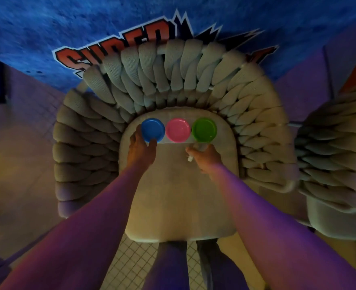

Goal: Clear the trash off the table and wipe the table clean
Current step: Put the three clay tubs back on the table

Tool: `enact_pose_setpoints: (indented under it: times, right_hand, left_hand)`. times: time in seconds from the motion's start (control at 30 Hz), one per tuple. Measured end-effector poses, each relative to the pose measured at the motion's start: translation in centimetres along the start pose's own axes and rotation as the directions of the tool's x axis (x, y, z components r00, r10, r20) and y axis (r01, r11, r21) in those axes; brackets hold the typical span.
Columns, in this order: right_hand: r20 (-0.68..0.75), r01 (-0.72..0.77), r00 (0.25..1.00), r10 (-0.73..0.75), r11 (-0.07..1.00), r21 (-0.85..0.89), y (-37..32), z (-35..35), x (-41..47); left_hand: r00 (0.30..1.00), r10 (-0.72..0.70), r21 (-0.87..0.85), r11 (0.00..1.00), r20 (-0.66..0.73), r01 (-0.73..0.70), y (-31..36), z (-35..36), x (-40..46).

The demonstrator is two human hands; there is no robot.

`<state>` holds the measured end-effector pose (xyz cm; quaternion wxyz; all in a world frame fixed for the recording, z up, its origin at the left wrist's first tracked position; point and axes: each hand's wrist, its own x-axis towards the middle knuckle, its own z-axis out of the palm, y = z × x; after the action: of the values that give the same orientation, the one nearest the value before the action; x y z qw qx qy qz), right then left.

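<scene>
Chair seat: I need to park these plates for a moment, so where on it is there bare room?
Free: the seat cushion from the hands to its near edge. Crowded: the back, where the blue plate, pink plate and green plate sit in a row, left hand and right hand against them.

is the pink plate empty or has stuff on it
Empty, as far as shows: the pink plate has a bare pink face with only a small glint of light.
</scene>
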<state>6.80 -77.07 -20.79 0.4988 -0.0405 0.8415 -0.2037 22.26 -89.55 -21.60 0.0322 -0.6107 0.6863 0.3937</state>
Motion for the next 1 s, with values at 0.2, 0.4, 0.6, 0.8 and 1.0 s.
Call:
enact_pose_setpoints:
  times: [0.2,0.4,0.6,0.8,1.0]
  right_hand:
    - [-0.002,-0.017,1.000,0.017,1.000,0.001,0.8,1.7,1.4]
    - [-0.089,-0.019,0.996,0.021,0.999,0.027,-0.3,1.0,0.9]
    - [-0.224,0.065,0.974,-0.046,0.995,0.081,-1.3,-0.6,2.5]
    - [-0.272,0.181,0.953,-0.131,0.969,0.167,-2.3,-2.0,5.1]
    - [-0.319,0.201,0.940,-0.125,0.955,0.219,-3.7,-4.2,2.9]
  left_hand:
    - [0.999,-0.049,-0.067,0.997,0.007,0.049,-0.1,0.8,0.3]
    - [0.995,-0.101,-0.128,0.986,0.028,0.103,1.1,0.7,2.2]
    - [0.999,-0.029,-0.109,0.993,0.038,0.033,2.5,0.1,4.6]
    - [0.998,-0.041,-0.055,0.998,0.037,0.043,4.0,-0.6,5.0]
    - [1.000,-0.022,-0.145,0.989,0.021,0.025,4.8,-1.6,3.6]
